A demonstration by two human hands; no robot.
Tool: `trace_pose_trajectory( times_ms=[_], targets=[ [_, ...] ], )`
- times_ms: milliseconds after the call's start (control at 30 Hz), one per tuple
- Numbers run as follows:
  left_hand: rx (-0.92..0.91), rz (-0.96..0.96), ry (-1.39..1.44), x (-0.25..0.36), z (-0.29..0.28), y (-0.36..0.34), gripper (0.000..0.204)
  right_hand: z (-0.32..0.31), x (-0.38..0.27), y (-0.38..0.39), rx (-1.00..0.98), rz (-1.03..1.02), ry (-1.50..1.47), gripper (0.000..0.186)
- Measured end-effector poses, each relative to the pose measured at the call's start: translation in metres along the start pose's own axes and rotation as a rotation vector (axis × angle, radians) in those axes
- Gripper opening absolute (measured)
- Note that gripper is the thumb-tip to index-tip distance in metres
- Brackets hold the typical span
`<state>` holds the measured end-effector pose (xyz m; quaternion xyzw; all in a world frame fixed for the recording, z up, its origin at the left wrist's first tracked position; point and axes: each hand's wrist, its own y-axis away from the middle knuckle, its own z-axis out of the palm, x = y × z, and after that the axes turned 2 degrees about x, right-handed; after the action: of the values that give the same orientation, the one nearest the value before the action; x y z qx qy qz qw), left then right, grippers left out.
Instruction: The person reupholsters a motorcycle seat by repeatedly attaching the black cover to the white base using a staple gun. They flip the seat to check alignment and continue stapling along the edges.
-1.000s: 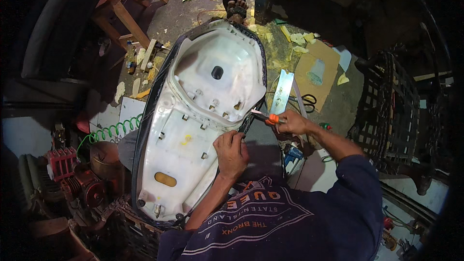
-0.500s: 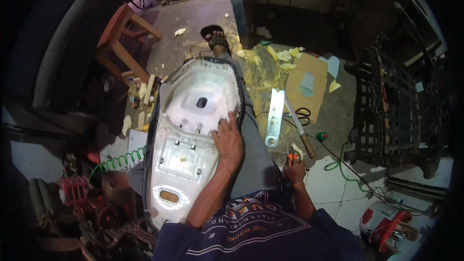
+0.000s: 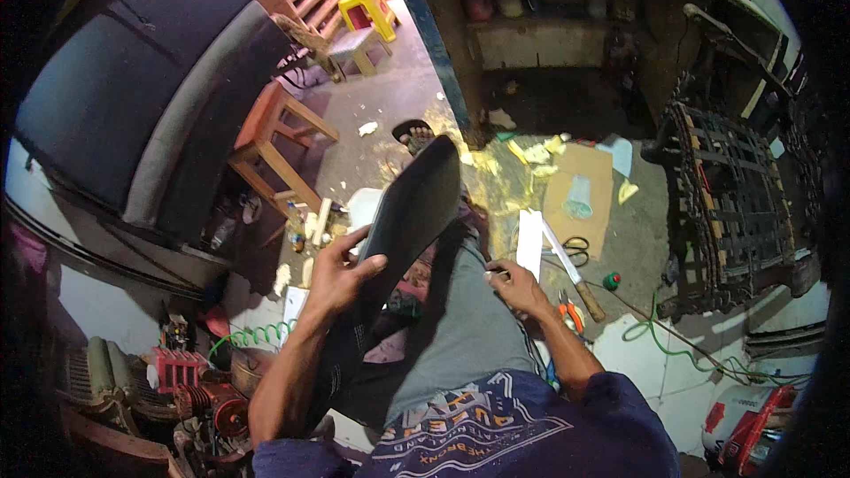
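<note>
The left hand (image 3: 341,276) clasps a black motorcycle seat (image 3: 414,193) tipped on edge; the right hand (image 3: 519,289) curls by a gray-trousered leg (image 3: 462,310), its contents unclear.

From where one stands, the raised black seat (image 3: 416,195) hides most of the white piece (image 3: 363,208) behind it, and the left hand's (image 3: 341,276) fingertips pass out of sight past its edge. What, if anything, the right hand (image 3: 518,289) pinches is too small to tell. The foot (image 3: 416,133) beyond is partly covered by the seat. Objects (image 3: 509,2) on the far shelf (image 3: 531,44) blur into shade; the white-and-red bucket (image 3: 730,416), lower right, is cut by the view's dark rim.
</note>
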<state>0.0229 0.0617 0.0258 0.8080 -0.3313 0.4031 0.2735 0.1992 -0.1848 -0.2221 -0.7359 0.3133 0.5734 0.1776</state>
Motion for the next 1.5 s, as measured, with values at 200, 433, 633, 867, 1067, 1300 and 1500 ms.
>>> trace_pose_trajectory(
  times_ms=[200, 433, 633, 867, 1067, 1300, 1500],
  targets=[
    [0.169, 0.434, 0.434, 0.084, -0.106, 0.070, 0.060, 0.104, -0.065, -0.017, -0.213, 0.288, -1.029, 0.076],
    [0.413, 0.546, 1.057, 0.033, -0.151, 0.101, 0.050, 0.076, -0.139, 0.006, -0.225, 0.144, -1.120, 0.071],
    [0.550, 0.329, 1.063, -0.035, -0.121, 0.083, 0.061, 0.007, -0.212, -0.011, 0.005, -0.290, -0.310, 0.081],
    [0.601, 0.294, 1.390, -0.073, -0.055, 0.128, 0.040, -0.026, -0.203, -0.087, -0.318, -0.310, 0.070, 0.083],
    [0.591, 0.103, 1.521, -0.094, -0.043, 0.146, 0.040, -0.040, -0.210, -0.110, -0.597, 0.286, 0.302, 0.080],
    [0.484, 0.205, 1.633, -0.064, -0.034, 0.164, 0.040, -0.148, -0.271, -0.066, -0.827, -0.149, 0.651, 0.068],
    [0.499, 0.220, 1.592, -0.033, 0.001, 0.186, 0.040, -0.194, -0.275, -0.041, -0.446, -0.044, 0.830, 0.068]
  ],
)
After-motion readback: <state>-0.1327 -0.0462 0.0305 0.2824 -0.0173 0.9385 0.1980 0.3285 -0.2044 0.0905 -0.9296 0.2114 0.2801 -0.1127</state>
